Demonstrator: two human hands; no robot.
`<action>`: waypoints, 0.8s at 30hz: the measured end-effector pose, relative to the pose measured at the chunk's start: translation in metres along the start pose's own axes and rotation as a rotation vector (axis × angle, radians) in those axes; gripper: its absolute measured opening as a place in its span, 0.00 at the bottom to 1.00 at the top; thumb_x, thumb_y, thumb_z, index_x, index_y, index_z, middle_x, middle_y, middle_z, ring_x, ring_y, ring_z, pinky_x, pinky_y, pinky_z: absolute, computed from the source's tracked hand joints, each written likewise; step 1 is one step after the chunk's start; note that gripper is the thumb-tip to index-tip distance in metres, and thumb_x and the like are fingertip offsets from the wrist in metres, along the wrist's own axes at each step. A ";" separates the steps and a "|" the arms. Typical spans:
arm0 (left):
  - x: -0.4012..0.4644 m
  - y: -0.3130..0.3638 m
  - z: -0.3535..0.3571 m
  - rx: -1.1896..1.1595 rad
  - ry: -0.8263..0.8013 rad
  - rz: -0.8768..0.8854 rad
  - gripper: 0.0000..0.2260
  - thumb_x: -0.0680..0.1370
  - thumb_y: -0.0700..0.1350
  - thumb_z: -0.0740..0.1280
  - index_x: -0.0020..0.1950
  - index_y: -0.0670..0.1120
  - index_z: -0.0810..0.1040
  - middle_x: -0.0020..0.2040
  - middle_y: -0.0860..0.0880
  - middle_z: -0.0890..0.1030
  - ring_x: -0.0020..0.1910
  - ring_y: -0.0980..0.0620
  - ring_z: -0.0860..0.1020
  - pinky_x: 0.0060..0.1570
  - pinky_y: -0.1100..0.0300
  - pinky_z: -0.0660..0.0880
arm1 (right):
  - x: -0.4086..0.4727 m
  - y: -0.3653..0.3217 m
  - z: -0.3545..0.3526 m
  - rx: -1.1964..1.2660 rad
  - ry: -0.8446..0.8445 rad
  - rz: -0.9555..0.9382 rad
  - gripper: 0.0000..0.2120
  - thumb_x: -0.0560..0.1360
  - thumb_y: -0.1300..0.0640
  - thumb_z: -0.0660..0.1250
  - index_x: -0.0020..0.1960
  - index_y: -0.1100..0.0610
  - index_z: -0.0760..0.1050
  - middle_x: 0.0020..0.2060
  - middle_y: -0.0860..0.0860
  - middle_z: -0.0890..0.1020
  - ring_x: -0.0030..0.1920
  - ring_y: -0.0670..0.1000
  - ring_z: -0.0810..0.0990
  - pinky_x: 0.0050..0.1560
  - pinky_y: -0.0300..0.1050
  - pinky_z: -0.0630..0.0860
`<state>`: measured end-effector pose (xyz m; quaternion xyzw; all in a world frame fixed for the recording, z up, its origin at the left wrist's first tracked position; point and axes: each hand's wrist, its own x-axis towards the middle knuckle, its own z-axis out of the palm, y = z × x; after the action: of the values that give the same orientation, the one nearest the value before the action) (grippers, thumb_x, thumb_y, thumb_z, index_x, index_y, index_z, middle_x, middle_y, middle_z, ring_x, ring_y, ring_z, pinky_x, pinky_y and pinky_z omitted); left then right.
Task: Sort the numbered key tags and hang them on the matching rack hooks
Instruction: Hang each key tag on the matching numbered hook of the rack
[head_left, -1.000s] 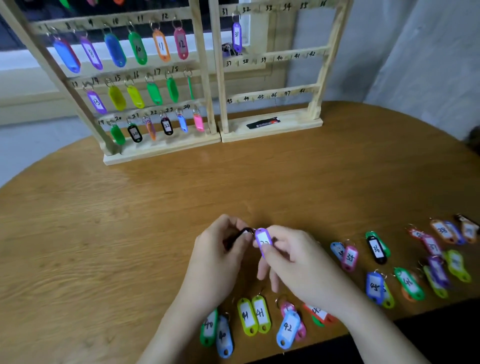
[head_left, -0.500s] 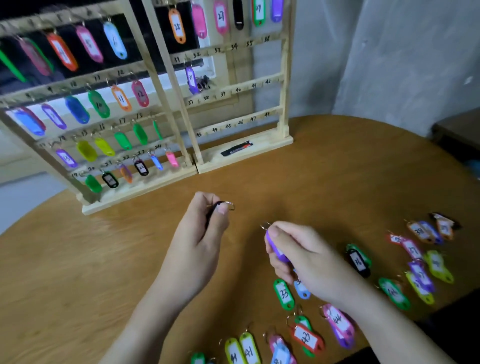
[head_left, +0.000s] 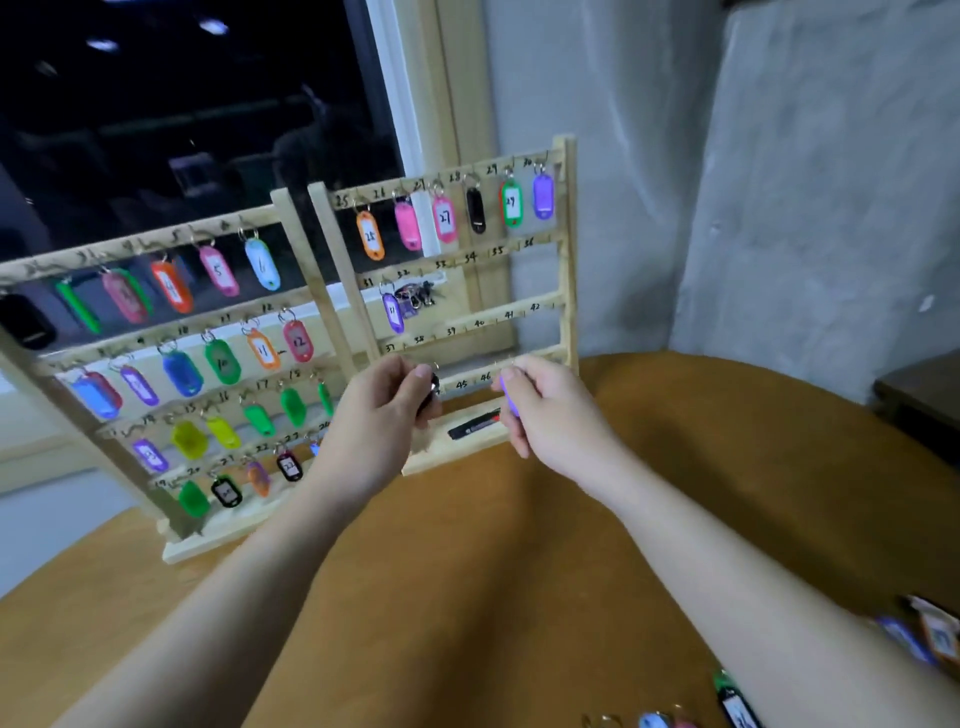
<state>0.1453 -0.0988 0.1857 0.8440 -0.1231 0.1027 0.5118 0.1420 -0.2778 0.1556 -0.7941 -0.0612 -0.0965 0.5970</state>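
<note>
Both hands are raised before the right-hand rack (head_left: 569, 249), each bringing one tag toward the numbered rails. The left hand (head_left: 387, 410) has its fingers curled round a black tag (head_left: 430, 391), pinched near its metal ring, presumably so that the ring stays free to slip over a hook. The right hand (head_left: 545, 410) pinches a purple tag (head_left: 510, 400) between thumb and fingers, the body hanging below the grip; its number is hidden from us. Both tags hover just before the lowest rail (head_left: 475, 380), marked 45 and 46, while the bare rails for the thirties and forties lie toward twelve o'clock. The left-hand rack (head_left: 291, 228), at nine o'clock, already carries tags on most hooks we can see. Unsorted tags (head_left: 735, 704) lie on the surface (head_left: 727, 493) at five o'clock, near its front edge. We judge hanging to be the step in hand.
</note>
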 end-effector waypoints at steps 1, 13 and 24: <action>0.010 0.000 -0.001 0.016 0.012 -0.006 0.14 0.86 0.45 0.59 0.47 0.36 0.76 0.31 0.54 0.77 0.27 0.61 0.71 0.29 0.69 0.66 | 0.013 -0.002 0.001 0.002 0.014 -0.002 0.14 0.86 0.57 0.54 0.48 0.60 0.73 0.23 0.46 0.73 0.23 0.50 0.70 0.28 0.42 0.69; 0.083 0.003 -0.012 0.037 0.109 -0.055 0.15 0.86 0.48 0.58 0.45 0.43 0.76 0.35 0.47 0.78 0.31 0.53 0.73 0.30 0.67 0.69 | 0.109 -0.030 0.030 -0.125 0.028 -0.140 0.15 0.85 0.56 0.55 0.42 0.54 0.74 0.32 0.49 0.76 0.32 0.53 0.75 0.39 0.55 0.78; 0.107 -0.001 -0.033 -0.016 0.108 -0.097 0.13 0.86 0.48 0.57 0.45 0.46 0.75 0.36 0.47 0.75 0.33 0.51 0.71 0.33 0.60 0.68 | 0.143 -0.042 0.052 -0.160 0.077 -0.100 0.16 0.85 0.53 0.55 0.41 0.54 0.74 0.32 0.50 0.76 0.35 0.56 0.76 0.40 0.49 0.74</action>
<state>0.2453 -0.0799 0.2324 0.8380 -0.0550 0.1220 0.5289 0.2766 -0.2190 0.2129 -0.8309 -0.0699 -0.1611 0.5280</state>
